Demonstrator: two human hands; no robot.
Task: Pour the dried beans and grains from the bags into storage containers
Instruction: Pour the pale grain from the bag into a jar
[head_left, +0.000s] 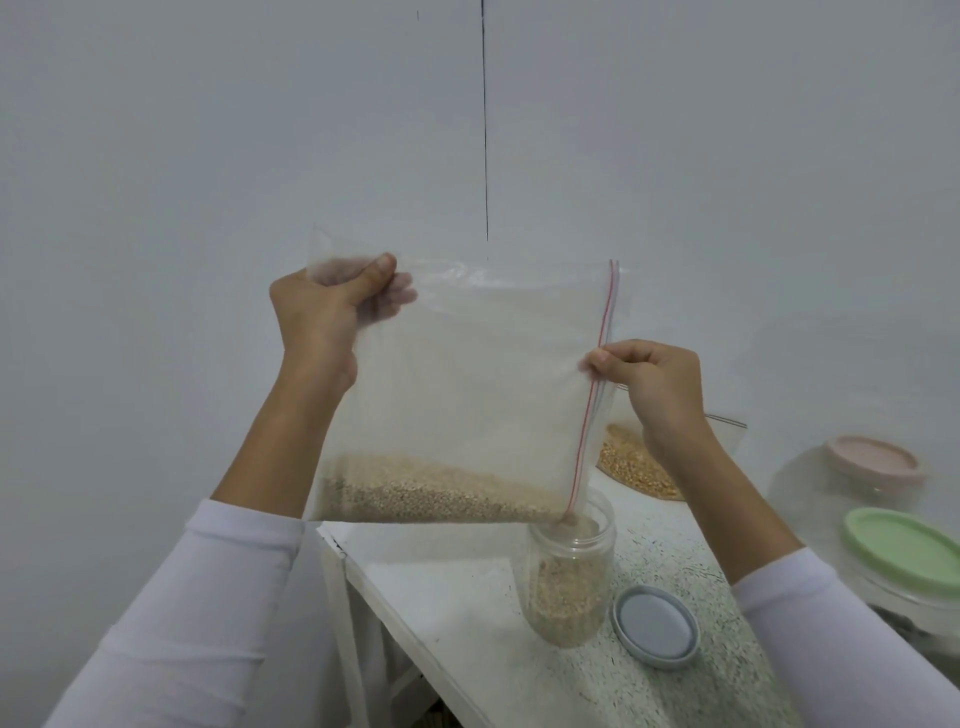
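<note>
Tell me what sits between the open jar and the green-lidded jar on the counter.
In the head view, a loose grey lid lies flat between the open jar and green-lidded jar.

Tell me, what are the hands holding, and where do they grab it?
Both hold the clear zip bag of grain. The left hand pinches its upper closed corner; the right hand pinches the red zip edge, over the open jar.

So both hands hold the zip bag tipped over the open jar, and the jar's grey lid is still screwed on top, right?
Not quite. The head view shows both hands holding the zip bag tipped over the open jar, but the grey lid is off, lying on the table beside the jar.
</note>
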